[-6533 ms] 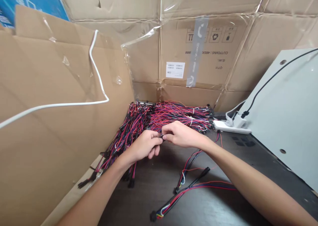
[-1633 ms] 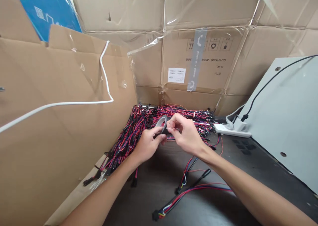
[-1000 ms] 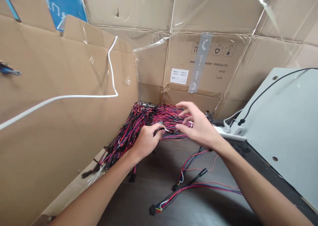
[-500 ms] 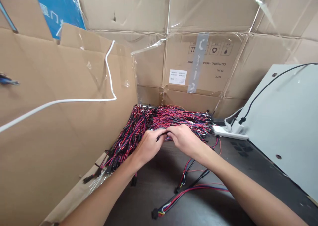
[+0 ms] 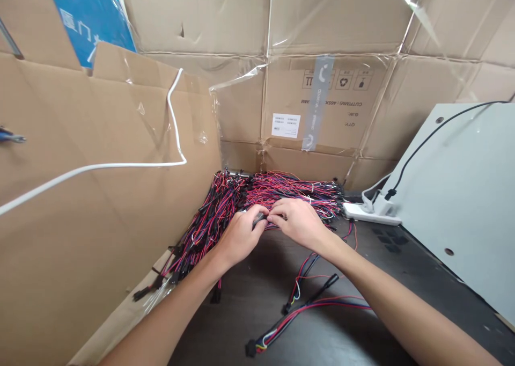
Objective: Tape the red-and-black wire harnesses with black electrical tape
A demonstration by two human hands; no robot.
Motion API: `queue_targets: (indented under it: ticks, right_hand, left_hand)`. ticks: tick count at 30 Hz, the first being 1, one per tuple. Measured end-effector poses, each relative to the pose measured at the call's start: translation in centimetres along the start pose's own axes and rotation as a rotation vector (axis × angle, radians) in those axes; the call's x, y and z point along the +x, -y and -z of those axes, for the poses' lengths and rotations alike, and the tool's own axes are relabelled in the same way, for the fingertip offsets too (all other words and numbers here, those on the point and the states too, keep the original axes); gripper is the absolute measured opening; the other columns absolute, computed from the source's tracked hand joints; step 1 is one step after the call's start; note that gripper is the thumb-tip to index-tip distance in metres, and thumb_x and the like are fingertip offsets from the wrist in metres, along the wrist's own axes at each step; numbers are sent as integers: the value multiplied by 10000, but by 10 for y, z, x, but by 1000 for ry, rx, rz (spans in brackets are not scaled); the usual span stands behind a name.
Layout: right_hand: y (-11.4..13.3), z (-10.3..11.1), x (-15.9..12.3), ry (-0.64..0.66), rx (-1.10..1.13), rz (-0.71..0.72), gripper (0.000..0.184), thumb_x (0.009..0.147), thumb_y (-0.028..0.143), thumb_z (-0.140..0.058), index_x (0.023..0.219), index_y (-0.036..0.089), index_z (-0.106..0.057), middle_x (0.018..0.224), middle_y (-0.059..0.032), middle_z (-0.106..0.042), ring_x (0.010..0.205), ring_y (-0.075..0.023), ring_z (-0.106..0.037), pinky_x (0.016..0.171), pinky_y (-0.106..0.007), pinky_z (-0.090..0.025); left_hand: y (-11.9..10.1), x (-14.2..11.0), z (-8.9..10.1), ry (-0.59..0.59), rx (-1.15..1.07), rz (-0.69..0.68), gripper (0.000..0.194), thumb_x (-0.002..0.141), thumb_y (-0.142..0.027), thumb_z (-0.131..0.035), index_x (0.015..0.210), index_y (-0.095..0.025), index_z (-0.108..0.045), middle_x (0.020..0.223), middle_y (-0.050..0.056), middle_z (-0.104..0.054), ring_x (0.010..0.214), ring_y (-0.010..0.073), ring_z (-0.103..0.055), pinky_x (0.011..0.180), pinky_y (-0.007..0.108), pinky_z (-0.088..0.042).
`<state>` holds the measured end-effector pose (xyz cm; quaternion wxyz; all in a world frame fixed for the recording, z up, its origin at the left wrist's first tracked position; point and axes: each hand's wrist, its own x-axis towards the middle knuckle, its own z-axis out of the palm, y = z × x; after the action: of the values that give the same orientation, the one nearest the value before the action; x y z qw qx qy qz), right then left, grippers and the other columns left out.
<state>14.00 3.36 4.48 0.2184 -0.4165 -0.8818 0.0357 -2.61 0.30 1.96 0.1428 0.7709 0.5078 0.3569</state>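
Both hands meet in front of the wire pile at mid-view. My left hand (image 5: 242, 233) is closed, with a small black connector (image 5: 259, 219) between thumb and fingers. Against its tip, my right hand (image 5: 300, 222) is closed in a pinch; whatever its fingertips hold is too small and hidden to make out. Behind them lie heaped bundles of red, black and purple wires (image 5: 281, 186), many with black plugs on their ends. Nearer me on the dark table, a loose wire harness (image 5: 281, 327) with a black plug rests below my right forearm, beside another harness (image 5: 296, 285).
A cardboard panel (image 5: 100, 194) with a white cable (image 5: 120, 165) walls the left side. Taped cardboard boxes (image 5: 225, 103) stand at the back. To the right, a white power strip (image 5: 372, 213) with plugs lies by a pale board (image 5: 462, 183). The dark tabletop (image 5: 225, 334) shows in front.
My right fingertips have shifted slightly and curled differently beside the left hand, showing more of the black connector. The view has moved a little; the harnesses on the table stay put.
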Motion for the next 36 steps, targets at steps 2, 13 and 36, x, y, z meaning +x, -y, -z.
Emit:
queue_targets:
  ticks: [2, 13, 36]
  right_hand:
    - [-2, -3, 2, -10, 35, 76, 165, 868, 192, -585, 814, 186, -741, 884, -57, -702, 805, -153, -619, 690, -226, -388]
    - [5, -8, -4, 115, -33, 26, 222, 866, 105, -519, 1061, 91, -623, 921, -124, -684, 838, -202, -610, 663, -267, -365]
    - [3, -3, 0, 237, -39, 69, 191, 874, 143, -519, 807, 155, -698, 854, -107, -719, 822, -195, -659, 683, -254, -383]
  left_hand:
    - [1, 0, -1, 12, 19, -7, 184, 882, -220, -476, 1004, -190, -611, 747, -1, -668, 721, 156, -628, 647, 231, -413]
    - [-4, -3, 1, 40, 74, 61, 339, 841, -182, -496, 1173, -252, -511, 930, 12, -697, 776, 178, -647, 639, 247, -408]
    - [-2, 0, 1, 78, 184, 94, 340, 804, -256, -437, 495, -143, -521, 489, -1, -488, 506, 105, -388, 515, 256, -204]
